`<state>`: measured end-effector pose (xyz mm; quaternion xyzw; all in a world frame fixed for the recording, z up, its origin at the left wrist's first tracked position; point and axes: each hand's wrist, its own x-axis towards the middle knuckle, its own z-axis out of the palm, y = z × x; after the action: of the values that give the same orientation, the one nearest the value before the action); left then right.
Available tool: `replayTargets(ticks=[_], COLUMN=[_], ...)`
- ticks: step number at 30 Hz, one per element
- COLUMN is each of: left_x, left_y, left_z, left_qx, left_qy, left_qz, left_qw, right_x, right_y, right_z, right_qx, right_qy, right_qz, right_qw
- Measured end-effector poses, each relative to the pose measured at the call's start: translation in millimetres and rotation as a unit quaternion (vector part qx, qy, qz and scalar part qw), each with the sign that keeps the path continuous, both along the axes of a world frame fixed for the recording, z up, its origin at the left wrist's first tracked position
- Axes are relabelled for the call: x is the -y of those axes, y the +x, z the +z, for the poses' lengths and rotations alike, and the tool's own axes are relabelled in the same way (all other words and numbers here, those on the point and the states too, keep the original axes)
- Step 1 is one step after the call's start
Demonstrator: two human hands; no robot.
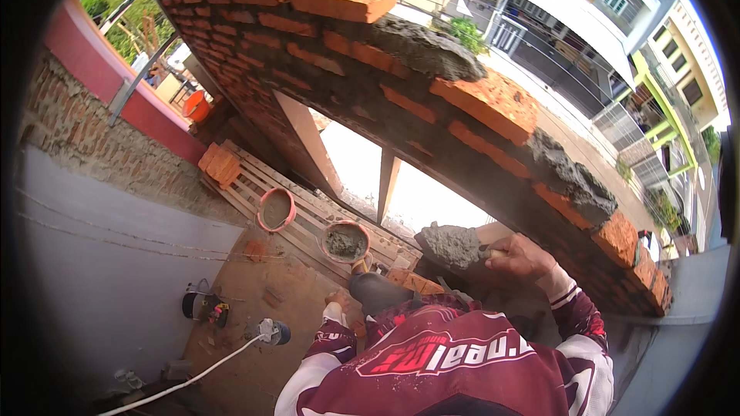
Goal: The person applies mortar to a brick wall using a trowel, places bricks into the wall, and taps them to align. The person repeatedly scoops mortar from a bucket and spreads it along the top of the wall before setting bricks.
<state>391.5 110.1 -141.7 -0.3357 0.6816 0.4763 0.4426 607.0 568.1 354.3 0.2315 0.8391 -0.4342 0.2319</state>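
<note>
My right hand (524, 256) is closed round the handle of a trowel. Its blade carries a thick load of wet grey mortar (451, 246), held beside the brick wall (358, 50) and below its top. My left hand (337, 300) hangs low near my leg, just below a round bucket of mortar (344, 242); its fingers are too small to make out. Along the wall's top, orange bricks (489, 106) alternate with gaps and rough lumps of grey mortar (574, 177).
A second mortar bucket (276, 209) and stacked bricks (220, 165) stand on a slatted wooden platform (308, 212). Window frame posts (388, 181) stand within the wall. Below lie a dark bucket (202, 305) and a white hose (204, 374). An orange bucket (196, 106) sits farther back.
</note>
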Motion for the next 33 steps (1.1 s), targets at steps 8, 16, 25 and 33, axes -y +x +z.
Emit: replayTargets(ticks=[8,16,25,33], left_x=[-85.9,-146.6,-152.2,-116.6], left_y=[-74.6,-30.0,-29.5,-73.8], left_z=[8.7,62.9,96.8,83.1], left_qx=[0.020,-0.097,-0.138,-0.156], left_qy=[0.017,-0.017,0.013,-0.030], left_qz=[-0.194,-0.380,-0.517,-0.537], left_qw=[0.981,0.920,0.845,0.829], right_x=[-19.6,-59.6,-96.8,-65.6], right_y=[154.0,266.4,313.3,295.6], right_z=[105.0,184.4,104.6,154.5], right_qx=[-0.024,-0.036,-0.113,-0.052], right_qy=[0.046,0.189,0.624,0.726], right_qz=[-0.184,-0.342,-0.252,-0.230], right_qw=[0.981,0.920,0.731,0.646])
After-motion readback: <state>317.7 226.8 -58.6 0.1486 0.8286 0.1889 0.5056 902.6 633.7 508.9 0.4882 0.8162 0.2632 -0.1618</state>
